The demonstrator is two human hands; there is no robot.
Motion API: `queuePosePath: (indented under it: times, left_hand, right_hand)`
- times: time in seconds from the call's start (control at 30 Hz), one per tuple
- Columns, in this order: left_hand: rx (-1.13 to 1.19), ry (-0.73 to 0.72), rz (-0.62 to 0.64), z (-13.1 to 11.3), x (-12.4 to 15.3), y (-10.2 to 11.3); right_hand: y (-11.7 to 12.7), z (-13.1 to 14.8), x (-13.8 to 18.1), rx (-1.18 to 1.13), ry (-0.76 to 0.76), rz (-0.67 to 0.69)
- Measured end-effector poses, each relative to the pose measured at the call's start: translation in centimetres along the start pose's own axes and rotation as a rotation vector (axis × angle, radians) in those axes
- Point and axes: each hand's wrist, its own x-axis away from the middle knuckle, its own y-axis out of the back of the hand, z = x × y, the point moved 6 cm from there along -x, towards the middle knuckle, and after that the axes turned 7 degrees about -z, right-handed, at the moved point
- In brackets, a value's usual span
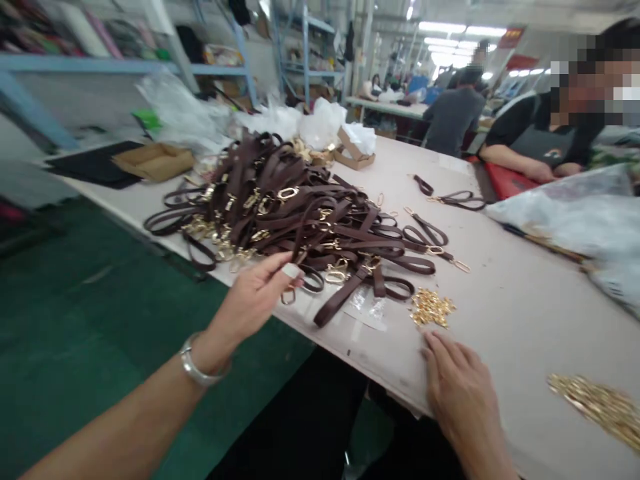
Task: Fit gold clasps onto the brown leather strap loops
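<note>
My left hand [255, 293], with pale tape around the thumb, pinches a dark brown leather strap [302, 243] at the table's near edge. A gold oval ring [288, 295] hangs just below those fingers. Beyond them spreads a large heap of brown wrist straps [300, 193] with gold clasps and rings. My right hand [457, 380] lies palm down on the table, fingers stretched out. Its fingertips are at the near edge of a small pile of gold metal pieces [433, 307]; whether they touch a piece is too small to tell.
A second pile of gold hardware [600, 407] lies at the right. Clear plastic bags [575, 207] and a red item [510, 180] sit near a seated person [540, 133]. An open cardboard box [153, 162] and a black sheet [95, 163] are at the left.
</note>
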Motion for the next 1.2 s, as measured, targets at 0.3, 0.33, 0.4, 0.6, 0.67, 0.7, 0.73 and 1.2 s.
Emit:
queuePosePath:
  times: [0.3, 0.33, 0.4, 0.6, 0.67, 0.7, 0.73, 1.2]
  left_hand:
    - [0.714, 0.535, 0.289, 0.9, 5.9, -5.2]
    - [0.730, 0.531, 0.336, 0.7, 6.6, -5.8]
    - [0.739, 0.520, 0.399, 0.6, 7.9, -6.9]
    - [0.446, 0.233, 0.468, 0.3, 10.2, -9.0]
    - [0.287, 0.042, 0.447, -0.4, 10.3, -9.4]
    - [0.231, -0.023, 0.427, -0.7, 10.3, -9.5]
    - [0.186, -0.062, 0.408, -0.9, 10.3, -9.7]
    - [0.046, -0.131, 0.623, -0.9, 12.4, -11.5]
  right_hand:
    - [1.6, -1.9, 2.4, -0.463, -0.789, -0.103]
    - [1.7, -1.3, 2.5, -0.597, -0.883, -0.083]
    - [1.8, 0.2, 2.6, -0.835, -1.009, -0.070]
    - [2.6, 4.0, 2.7, -1.295, -1.063, -0.107]
    - [3.1, 4.8, 2.9, -1.374, -1.034, -0.110]
    - [3.3, 5.2, 3.0, -1.391, -1.016, -0.104]
    - [3.4, 5.5, 3.1, -1.400, -0.998, -0.092]
    - [2.7, 6.4, 3.1, -1.213, -1.073, 0.073]
